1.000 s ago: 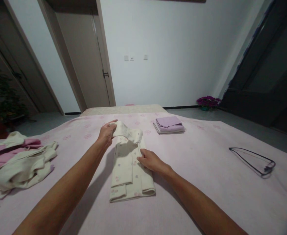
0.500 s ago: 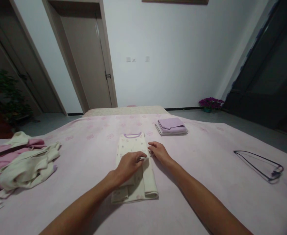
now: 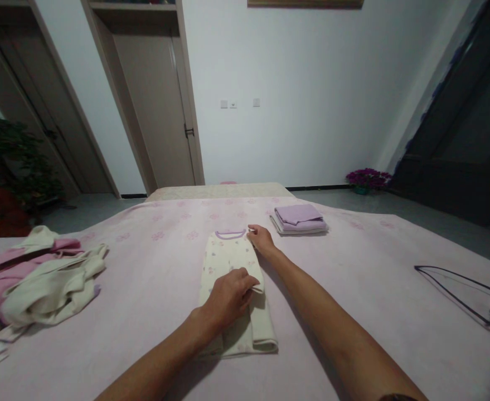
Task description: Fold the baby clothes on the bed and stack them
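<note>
A cream shirt [image 3: 213, 264] with a small print and a lilac neckband lies folded narrow, its collar pointing away from me. My left hand [image 3: 233, 292] reaches across the middle of it, fingers closed on the fabric at the right side edge. At the shoulder corner beside the neckband, my right hand [image 3: 261, 240] pinches the shirt's upper right edge. The lower part of the shirt stays flat, with a folded layer along its right side. My left hand and forearm cover part of its front.
A folded lilac and white stack of cloth [image 3: 299, 218] lies beyond my right hand. Crumpled cream and pink clothes [image 3: 48, 284] are heaped at the left. A black triangular wire-like object [image 3: 457, 295] rests at the right on the pink flowered cover [image 3: 345, 312].
My right hand has moved away from me along the shirt's edge to the shoulder corner. My left hand has shifted slightly right and nearer, with the fabric edge in its fingers. The view has tilted slightly.
</note>
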### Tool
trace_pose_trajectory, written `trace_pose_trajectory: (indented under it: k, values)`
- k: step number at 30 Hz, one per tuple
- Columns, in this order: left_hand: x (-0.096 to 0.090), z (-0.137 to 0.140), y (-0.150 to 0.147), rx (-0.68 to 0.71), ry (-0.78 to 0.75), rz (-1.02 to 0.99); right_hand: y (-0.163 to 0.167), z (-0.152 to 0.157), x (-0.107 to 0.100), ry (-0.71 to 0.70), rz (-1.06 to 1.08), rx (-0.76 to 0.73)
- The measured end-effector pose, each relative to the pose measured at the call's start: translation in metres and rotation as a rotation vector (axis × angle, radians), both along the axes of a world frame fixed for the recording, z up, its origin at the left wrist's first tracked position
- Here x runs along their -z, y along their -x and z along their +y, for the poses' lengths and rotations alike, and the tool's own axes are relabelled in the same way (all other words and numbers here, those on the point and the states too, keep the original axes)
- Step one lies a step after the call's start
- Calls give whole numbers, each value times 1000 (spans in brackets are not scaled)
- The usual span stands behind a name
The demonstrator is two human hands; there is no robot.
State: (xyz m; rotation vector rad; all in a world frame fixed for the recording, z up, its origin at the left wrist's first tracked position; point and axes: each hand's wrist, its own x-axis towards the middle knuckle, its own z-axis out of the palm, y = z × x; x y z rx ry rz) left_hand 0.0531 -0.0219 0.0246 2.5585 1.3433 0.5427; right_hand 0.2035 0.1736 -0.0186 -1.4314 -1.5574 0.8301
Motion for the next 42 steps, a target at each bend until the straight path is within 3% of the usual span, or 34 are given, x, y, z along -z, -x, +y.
trace_pose_trajectory:
  k: [4, 13, 21, 32, 37, 42]
  values:
    - [-3, -5, -5, 6, -6, 110, 6, 12, 7, 4, -159, 66]
    - [13, -10, -11, 45, -39, 179, 6, 13, 8, -15, -388, 75]
    - [14, -11, -7, 68, -36, 144, 6, 19, -2, 33, -406, 142]
    - [18, -8, -2, 139, -87, 229, 14, 35, 15, -6, -472, 99]
    - [9, -13, 2, 209, -81, 229, 4, 22, 5, -53, -486, 84]
    - [6, -16, 4, 223, -39, 167, -2, -15, -11, -176, -505, 8]
